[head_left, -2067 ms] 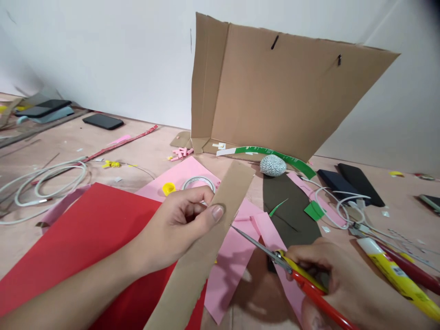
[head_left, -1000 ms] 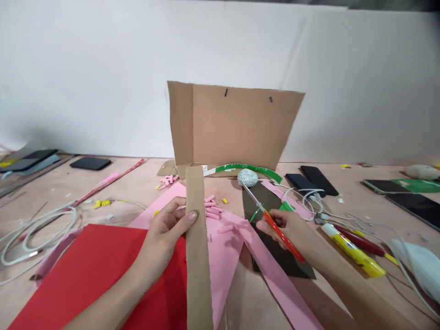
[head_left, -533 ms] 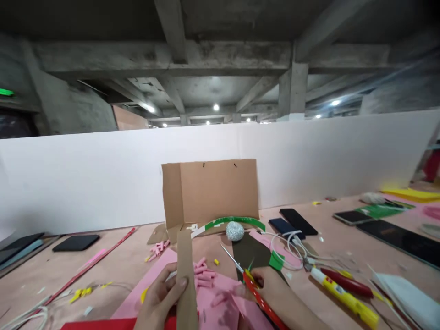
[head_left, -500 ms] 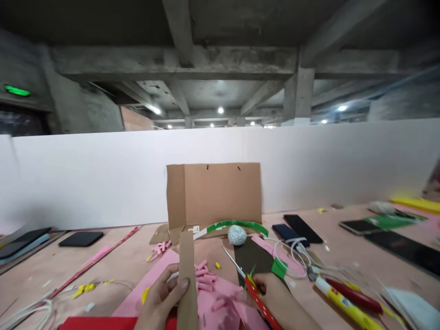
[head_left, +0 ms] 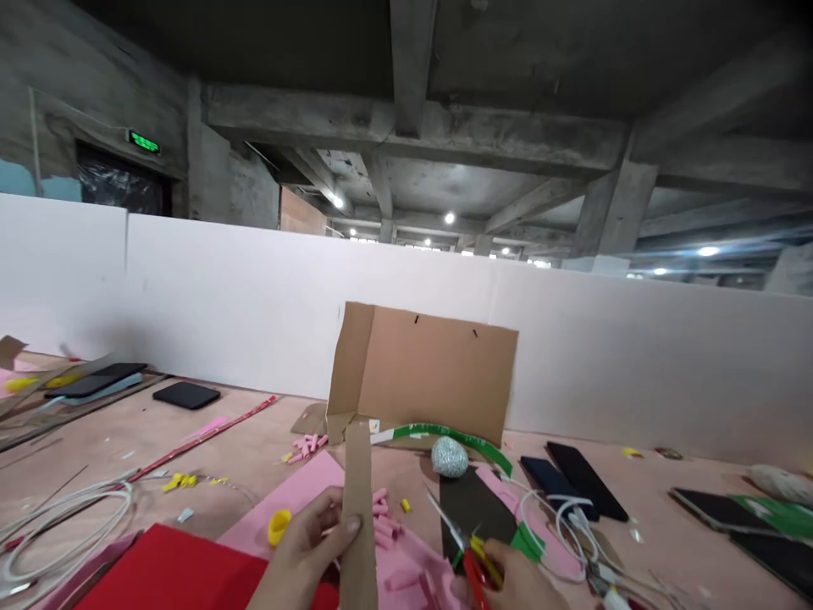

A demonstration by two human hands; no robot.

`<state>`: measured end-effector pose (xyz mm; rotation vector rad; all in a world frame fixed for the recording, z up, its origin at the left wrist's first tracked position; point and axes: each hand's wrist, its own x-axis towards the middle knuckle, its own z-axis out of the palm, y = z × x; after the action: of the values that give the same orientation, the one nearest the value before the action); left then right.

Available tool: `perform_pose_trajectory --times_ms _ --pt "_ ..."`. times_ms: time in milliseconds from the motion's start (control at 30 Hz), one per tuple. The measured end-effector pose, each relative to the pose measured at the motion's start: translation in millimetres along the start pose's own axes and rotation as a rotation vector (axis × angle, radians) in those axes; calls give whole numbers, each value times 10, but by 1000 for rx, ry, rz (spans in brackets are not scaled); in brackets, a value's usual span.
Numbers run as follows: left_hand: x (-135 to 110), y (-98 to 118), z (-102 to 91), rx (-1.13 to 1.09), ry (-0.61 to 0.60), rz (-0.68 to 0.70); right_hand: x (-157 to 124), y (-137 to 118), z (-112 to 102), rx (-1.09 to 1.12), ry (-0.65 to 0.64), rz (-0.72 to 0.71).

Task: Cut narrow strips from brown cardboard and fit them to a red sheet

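My left hand is closed on a narrow strip of brown cardboard, thumb on its face, holding it upright. In my right hand is a pair of scissors with red and yellow handles, blades pointing up and left. The blades are apart from the strip, over pink paper and a dark sheet. Between the hands lie small pink rolls, and a yellow ring-shaped roll is beside my left wrist. Part of my right hand is cut off by the lower edge.
Behind stands a folded cardboard panel against a white partition. A silvery ball sits by a green curved strip. White cables and dark phones lie to the right; red sheet lies front left.
My view has turned left and tilted, so the table things appear farther right. The cardboard strip and scissors are still held; my right hand and scissors appear slightly lower.
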<state>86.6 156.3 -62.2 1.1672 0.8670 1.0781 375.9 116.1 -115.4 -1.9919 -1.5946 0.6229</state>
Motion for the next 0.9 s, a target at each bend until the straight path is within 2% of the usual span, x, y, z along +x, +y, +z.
perform_pose_trajectory --times_ms 133,267,367,500,567,633,733,833,900 --pt "-15 173 76 -70 132 -3 -68 2 -197 -182 24 79" --pt "9 324 69 -134 261 -16 -66 70 -428 -240 -22 120" --pt "-61 452 41 -165 335 2 -98 88 -604 -253 -44 98" --pt "-319 537 5 -147 384 16 -194 2 -817 -248 -55 14" --pt "-487 500 30 -138 425 2 -288 -97 -892 -197 -58 -45" --pt "-660 405 106 -159 475 -35 -440 -199 -935 -57 -100 -109" --pt "-927 182 243 -217 519 -159 -760 -255 -951 250 -253 -163" --pt "-1183 -58 225 -213 534 -303 -1080 -113 -941 394 -380 -66" --pt "-1310 -168 100 -135 506 -307 -1244 49 -938 470 -430 41"
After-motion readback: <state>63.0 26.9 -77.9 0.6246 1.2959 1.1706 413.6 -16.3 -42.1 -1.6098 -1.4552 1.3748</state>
